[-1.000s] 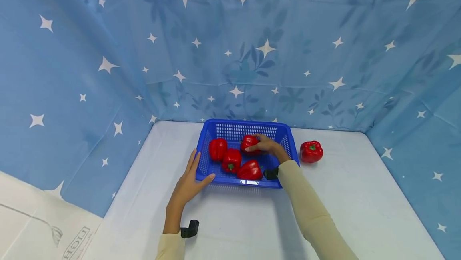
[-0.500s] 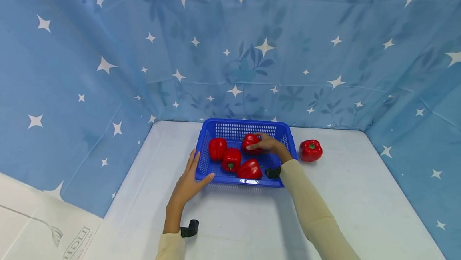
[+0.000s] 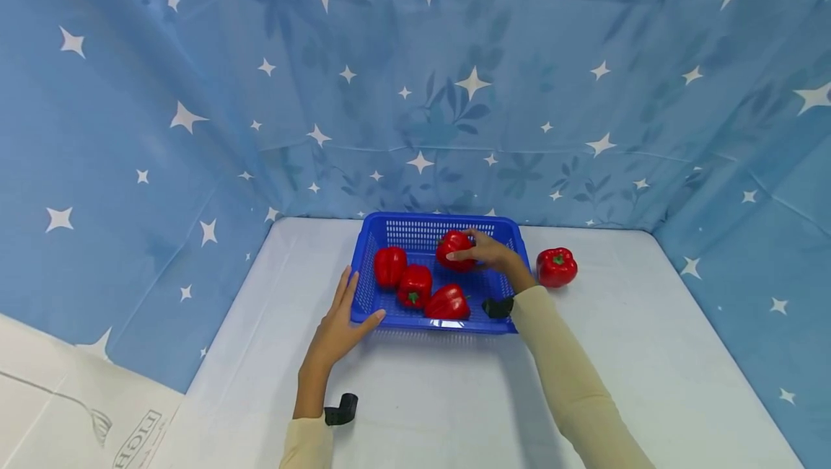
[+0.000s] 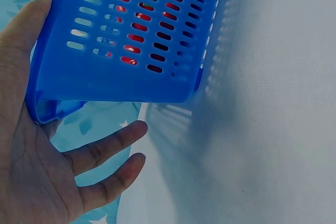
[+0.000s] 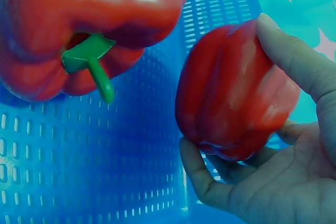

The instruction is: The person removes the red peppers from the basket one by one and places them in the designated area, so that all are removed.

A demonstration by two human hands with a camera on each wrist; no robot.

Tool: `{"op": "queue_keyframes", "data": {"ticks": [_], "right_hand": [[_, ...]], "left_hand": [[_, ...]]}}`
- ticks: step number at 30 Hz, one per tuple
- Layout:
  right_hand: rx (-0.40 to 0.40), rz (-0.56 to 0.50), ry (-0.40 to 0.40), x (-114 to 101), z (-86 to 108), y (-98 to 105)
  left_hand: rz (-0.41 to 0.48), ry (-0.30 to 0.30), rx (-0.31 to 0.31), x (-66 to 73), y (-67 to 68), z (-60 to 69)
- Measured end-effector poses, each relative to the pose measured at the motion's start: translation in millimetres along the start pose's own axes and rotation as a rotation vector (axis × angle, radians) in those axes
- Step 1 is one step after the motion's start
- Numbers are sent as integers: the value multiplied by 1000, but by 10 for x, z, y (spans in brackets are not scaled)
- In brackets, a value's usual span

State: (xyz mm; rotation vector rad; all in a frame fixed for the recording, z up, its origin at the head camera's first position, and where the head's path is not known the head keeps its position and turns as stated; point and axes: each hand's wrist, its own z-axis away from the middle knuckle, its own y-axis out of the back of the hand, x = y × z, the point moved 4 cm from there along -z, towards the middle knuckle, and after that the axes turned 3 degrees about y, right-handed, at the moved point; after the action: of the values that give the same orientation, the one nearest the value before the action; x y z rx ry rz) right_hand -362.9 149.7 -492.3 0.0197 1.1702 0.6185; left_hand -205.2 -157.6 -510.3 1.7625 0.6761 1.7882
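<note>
A blue slotted basket [image 3: 441, 325] holds several red bell peppers. The right hand [image 3: 488, 251] grips one red pepper [image 3: 453, 251] in the basket's back right part; in the right wrist view the right hand [image 5: 283, 171] has thumb and fingers round that pepper [image 5: 231, 93], beside a nearer pepper [image 5: 100, 14] with a green stem. At the basket's front left corner rests the left hand [image 3: 334, 328], fingers spread. In the left wrist view the left hand [image 4: 42, 166] touches the basket [image 4: 121, 66] at its rim, two fingers extended off its wall.
One more red pepper [image 3: 556, 268] lies on the white table [image 3: 428, 397], right of the basket. A blue curtain [image 3: 389, 115] with white stars stands behind and at both sides. A black wrist piece [image 3: 341, 410] shows by the left wrist.
The right hand and the pepper it grips have moved up and slightly right, away from the other peppers. The left hand stays at the basket's corner.
</note>
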Motion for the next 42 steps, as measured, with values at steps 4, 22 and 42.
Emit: {"op": "queue_keyframes", "data": {"ticks": [4,22,42], "right_hand": [[-9,-1,10,8,3,29],[-19,-17,116,-82,134,108],[95,-139,299,-144,404,397]], "left_hand": [[-4,1,0,1,0,-5],[-9,9,-3,6,15,-10],[-4,11,-4,1,1,-6]]}}
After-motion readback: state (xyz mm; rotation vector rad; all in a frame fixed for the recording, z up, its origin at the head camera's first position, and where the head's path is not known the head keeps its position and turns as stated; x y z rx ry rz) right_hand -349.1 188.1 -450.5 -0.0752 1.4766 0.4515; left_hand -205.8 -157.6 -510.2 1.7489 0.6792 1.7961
